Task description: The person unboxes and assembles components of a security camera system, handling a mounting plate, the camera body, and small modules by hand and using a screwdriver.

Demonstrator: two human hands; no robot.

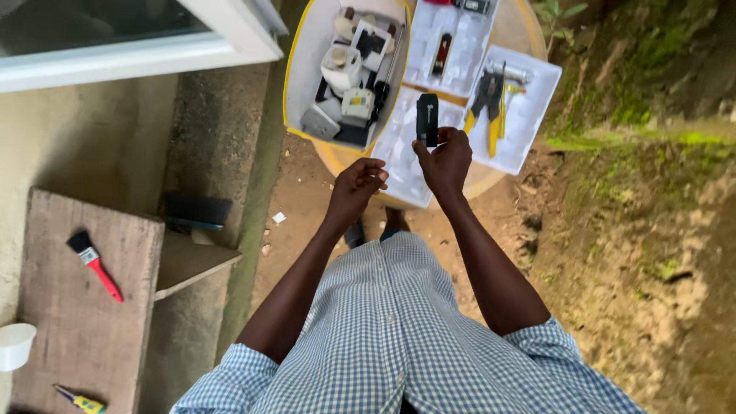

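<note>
The right hand [447, 163] held a small flat device [427, 119] up over a tray [410, 165]. The left hand [356, 186] was just beside it, to the left. A box of plugs [307, 69] lay further left. Pliers [487, 96] lay in a tray [537, 92] to the right. Far left, a brush [93, 264] lay on a board [84, 322].

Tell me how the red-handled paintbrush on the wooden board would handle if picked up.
The paintbrush looks small, so probably light. Its red handle seems stiff, the dark bristles likely floppy. It lies flat on the wooden board, so it seems unlikely to roll.
</note>
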